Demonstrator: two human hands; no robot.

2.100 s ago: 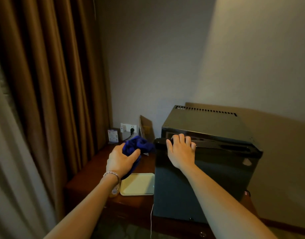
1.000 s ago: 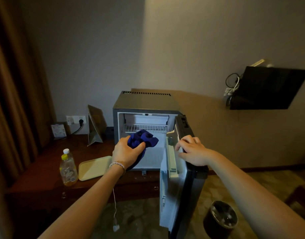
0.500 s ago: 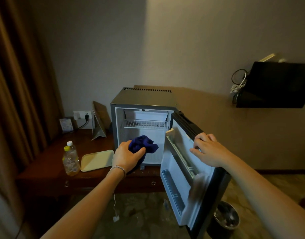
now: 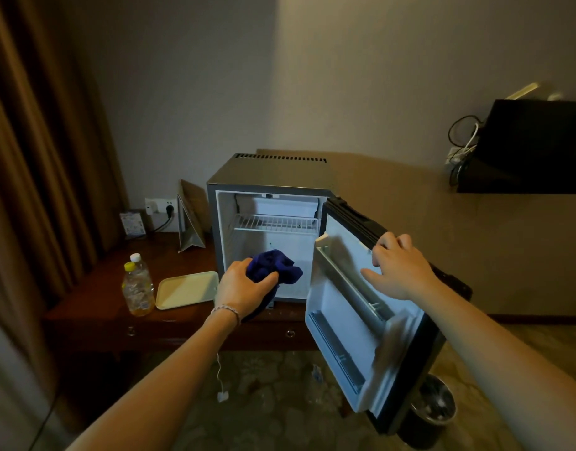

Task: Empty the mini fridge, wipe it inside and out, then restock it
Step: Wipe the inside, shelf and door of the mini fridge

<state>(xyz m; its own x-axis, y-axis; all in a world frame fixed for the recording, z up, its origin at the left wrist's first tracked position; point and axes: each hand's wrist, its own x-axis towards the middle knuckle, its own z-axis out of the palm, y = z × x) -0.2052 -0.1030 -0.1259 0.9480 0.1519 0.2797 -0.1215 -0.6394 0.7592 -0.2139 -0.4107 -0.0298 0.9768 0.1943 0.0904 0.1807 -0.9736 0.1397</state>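
The mini fridge (image 4: 270, 172) stands on a dark wooden table, its door (image 4: 355, 320) swung wide to the right. The white inside holds only a wire shelf (image 4: 273, 222). My left hand (image 4: 241, 289) grips a bunched dark blue cloth (image 4: 275, 270) just in front of the fridge's lower opening. My right hand (image 4: 399, 266) holds the door's top edge, fingers curled over it and the thumb on the white inner side. Two plastic bottles (image 4: 137, 288), one with yellow liquid, stand left of the fridge beside a pale tray (image 4: 185, 291).
Brown curtains (image 4: 36, 190) hang at the left. A wall socket (image 4: 159, 208), a small card and a folded stand sit behind the bottles. A black bin (image 4: 433, 408) stands on the floor under the open door. A dark TV (image 4: 534, 144) with cables hangs at the right.
My right hand pulled the shut fridge door open and swung it wide to the right. My left hand with the cloth stayed in front of the fridge opening.
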